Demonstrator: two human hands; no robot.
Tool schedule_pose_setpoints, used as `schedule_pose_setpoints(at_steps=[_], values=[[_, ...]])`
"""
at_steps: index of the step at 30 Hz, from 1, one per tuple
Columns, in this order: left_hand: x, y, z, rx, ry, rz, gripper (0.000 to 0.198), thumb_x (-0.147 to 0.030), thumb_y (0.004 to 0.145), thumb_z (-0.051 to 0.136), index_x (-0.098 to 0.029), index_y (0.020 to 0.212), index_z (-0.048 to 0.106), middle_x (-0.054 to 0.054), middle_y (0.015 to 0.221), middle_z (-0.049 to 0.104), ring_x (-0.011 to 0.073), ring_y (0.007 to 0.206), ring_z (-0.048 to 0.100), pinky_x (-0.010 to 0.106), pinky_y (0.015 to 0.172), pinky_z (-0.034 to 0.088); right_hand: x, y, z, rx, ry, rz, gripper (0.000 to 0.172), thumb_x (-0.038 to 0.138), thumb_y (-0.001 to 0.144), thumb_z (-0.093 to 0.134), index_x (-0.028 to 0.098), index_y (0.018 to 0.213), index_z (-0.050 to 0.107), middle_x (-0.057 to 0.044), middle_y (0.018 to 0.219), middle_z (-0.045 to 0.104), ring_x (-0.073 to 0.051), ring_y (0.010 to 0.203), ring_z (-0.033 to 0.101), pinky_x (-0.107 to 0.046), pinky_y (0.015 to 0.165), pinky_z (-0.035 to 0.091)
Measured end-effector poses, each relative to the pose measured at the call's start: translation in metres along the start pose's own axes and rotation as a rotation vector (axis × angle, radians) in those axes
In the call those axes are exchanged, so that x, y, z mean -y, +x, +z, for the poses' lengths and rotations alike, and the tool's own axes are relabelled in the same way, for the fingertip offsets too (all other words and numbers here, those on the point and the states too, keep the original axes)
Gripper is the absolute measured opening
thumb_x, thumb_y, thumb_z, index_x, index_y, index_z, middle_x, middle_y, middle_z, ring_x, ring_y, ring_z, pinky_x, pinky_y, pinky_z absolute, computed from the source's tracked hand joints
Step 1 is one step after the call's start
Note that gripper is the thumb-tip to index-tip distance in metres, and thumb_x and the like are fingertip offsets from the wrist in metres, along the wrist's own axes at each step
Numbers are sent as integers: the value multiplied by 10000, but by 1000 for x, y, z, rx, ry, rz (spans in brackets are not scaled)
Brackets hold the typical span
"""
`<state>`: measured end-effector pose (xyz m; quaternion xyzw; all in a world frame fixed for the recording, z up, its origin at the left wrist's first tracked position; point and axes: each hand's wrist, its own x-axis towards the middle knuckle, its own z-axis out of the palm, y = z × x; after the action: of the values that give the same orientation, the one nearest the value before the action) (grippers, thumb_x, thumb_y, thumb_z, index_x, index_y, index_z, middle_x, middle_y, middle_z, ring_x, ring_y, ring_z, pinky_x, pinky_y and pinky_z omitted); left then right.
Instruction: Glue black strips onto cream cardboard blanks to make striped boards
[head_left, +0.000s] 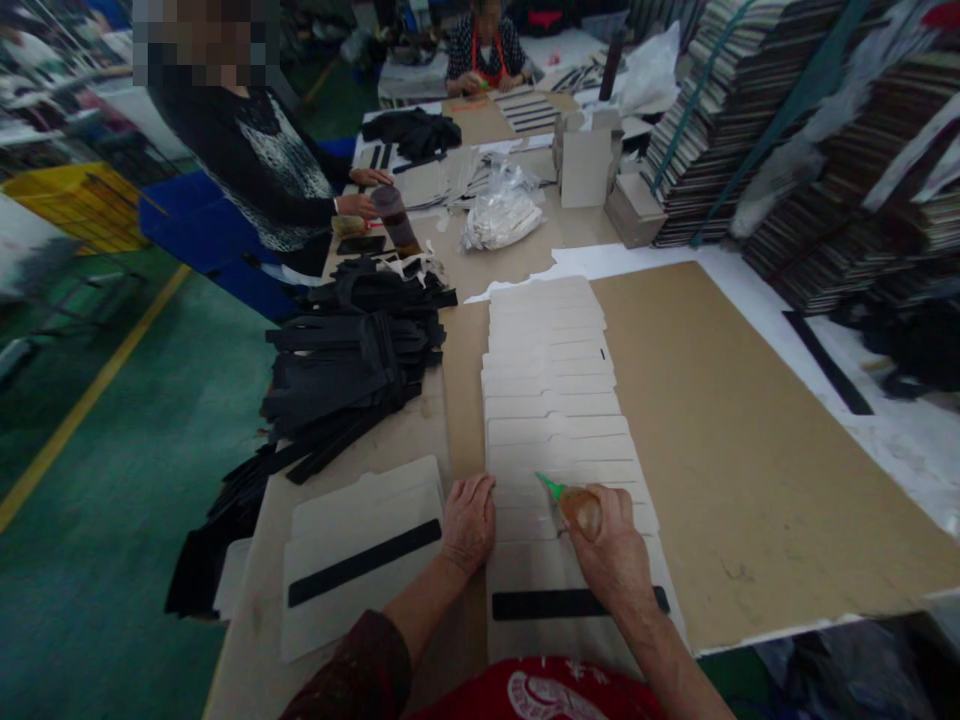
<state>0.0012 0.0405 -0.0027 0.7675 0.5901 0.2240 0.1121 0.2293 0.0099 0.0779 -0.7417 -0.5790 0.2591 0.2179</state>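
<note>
My right hand (615, 555) is closed round a small amber glue bottle (579, 508) with a green nozzle (550, 487). The nozzle points up-left onto a long overlapping row of white card pieces (551, 400) laid on brown board. My left hand (469, 520) rests on the row's left edge with fingers bent and pressed flat. A black strip (540, 604) lies glued on the nearest card, just below my right wrist. To the left lies a second stack of white cards (360, 520) with a black strip (364, 562) across it.
A heap of black strips (352, 360) sits left of the row. A brown board (735, 430) spreads to the right. A person in black (255, 150) stands at the far left by a dark bottle (394, 215); another sits at the far end. Tall stacks of sheets (787, 130) fill the right.
</note>
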Motion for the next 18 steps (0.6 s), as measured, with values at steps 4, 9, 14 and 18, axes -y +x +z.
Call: schedule_pose_setpoints(at_steps=[4, 9, 14, 18], values=[[-2, 0, 1, -5, 15, -7, 298, -169, 941, 400, -172, 1147, 616, 111, 1143, 641, 252, 1043, 574, 454, 939, 474, 6, 8, 15, -27, 219, 33, 364, 362, 806, 609, 258, 1126, 468, -34, 1079, 525, -218, 919, 605, -357, 766, 521], [-5, -1, -1, 1, 35, -32, 297, -175, 939, 424, -177, 1170, 610, 100, 1247, 609, 253, 1073, 562, 456, 967, 467, 23, 23, 31, -37, 291, -21, 375, 348, 793, 620, 253, 1123, 470, -43, 1094, 522, -230, 992, 583, -369, 819, 513], [-6, -1, -4, 23, 20, -25, 288, -190, 943, 443, -190, 1174, 616, 79, 1310, 586, 246, 1098, 547, 443, 994, 458, 39, 32, 43, 14, 179, -90, 333, 323, 813, 589, 248, 1115, 471, -43, 1073, 505, -229, 922, 602, -368, 746, 526], [-5, 0, -5, 32, -7, -20, 293, -188, 945, 440, -191, 1176, 620, 74, 1294, 603, 244, 1101, 550, 441, 992, 462, 39, 34, 42, 23, 89, -147, 330, 308, 835, 569, 236, 1137, 459, -55, 1090, 495, -226, 903, 606, -356, 707, 529]])
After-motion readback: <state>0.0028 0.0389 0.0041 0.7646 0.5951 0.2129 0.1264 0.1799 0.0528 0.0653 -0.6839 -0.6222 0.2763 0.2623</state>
